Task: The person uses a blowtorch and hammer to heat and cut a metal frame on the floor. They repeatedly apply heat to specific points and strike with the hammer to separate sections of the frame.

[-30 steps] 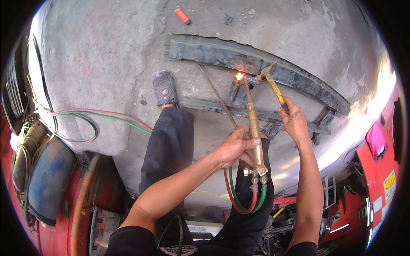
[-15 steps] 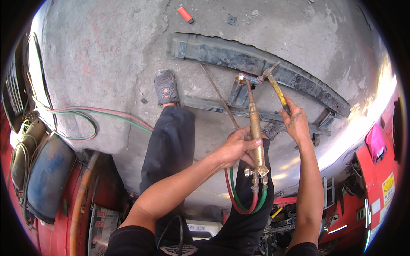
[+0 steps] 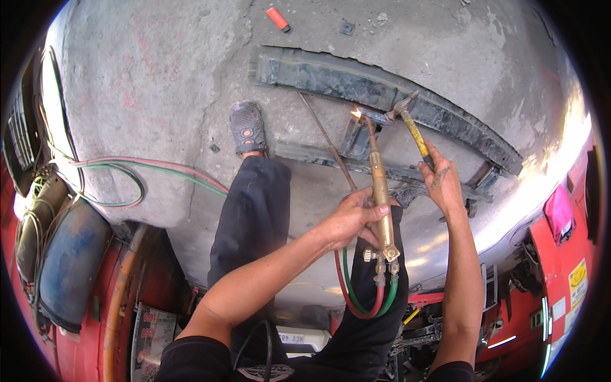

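Note:
My left hand [image 3: 349,221] is closed around a brass gas torch [image 3: 383,207], which points away from me. At its bent tip, a small bright flame [image 3: 356,114] licks the end of a short metal piece on a dark bracket [image 3: 356,135]. My right hand [image 3: 441,181] grips a hammer [image 3: 417,135] by its yellow and black handle. The hammer's head rests against or just over that short piece, beside a long, curved dark metal beam [image 3: 337,73]; whether they touch, I cannot tell. Red and green hoses [image 3: 386,305] loop down from the torch's valves.
A thin metal rod [image 3: 328,141] lies on the concrete left of the torch. Farther off are an orange-red lighter-shaped object [image 3: 278,20] and a small dark metal scrap [image 3: 347,28]. More hose [image 3: 137,162] crosses the floor to the left, near a blue cylinder [image 3: 73,264].
The flame at the torch tip looks larger and more orange, flaring slightly left. Both hands, the torch and the hammer have hardly moved.

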`<act>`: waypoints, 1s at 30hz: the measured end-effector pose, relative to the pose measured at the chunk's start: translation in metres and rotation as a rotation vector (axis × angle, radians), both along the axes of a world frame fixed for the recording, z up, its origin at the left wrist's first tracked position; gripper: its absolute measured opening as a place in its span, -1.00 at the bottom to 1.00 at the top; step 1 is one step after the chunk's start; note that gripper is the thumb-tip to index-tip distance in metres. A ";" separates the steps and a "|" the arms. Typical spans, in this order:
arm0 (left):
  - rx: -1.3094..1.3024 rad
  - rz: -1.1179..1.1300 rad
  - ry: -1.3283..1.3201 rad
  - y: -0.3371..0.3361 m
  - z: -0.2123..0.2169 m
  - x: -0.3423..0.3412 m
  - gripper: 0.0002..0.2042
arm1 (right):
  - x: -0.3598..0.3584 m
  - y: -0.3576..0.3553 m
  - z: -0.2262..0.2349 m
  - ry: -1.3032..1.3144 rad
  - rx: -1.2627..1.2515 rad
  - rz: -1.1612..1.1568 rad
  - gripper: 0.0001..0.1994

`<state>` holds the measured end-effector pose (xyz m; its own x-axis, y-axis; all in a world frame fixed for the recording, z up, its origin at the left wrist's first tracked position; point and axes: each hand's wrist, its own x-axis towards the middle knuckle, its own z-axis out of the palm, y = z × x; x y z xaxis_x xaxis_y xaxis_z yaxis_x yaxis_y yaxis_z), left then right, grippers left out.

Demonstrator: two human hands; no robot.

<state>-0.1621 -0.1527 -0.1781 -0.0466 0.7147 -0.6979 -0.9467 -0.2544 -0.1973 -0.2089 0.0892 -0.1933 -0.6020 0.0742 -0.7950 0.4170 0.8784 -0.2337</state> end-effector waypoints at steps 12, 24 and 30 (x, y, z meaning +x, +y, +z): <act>0.004 -0.003 -0.002 -0.001 0.001 -0.002 -0.39 | 0.000 0.001 -0.001 -0.015 0.010 0.006 -0.44; -0.001 0.004 0.004 -0.001 0.003 -0.004 -0.47 | 0.001 0.001 -0.001 -0.012 0.007 -0.010 -0.46; -0.003 0.004 -0.001 -0.001 0.001 -0.002 -0.37 | 0.000 -0.002 0.001 -0.053 0.008 -0.044 -0.46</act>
<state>-0.1637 -0.1538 -0.1766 -0.0482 0.7121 -0.7004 -0.9455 -0.2585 -0.1978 -0.2093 0.0873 -0.1923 -0.5550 0.1062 -0.8251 0.4667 0.8607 -0.2032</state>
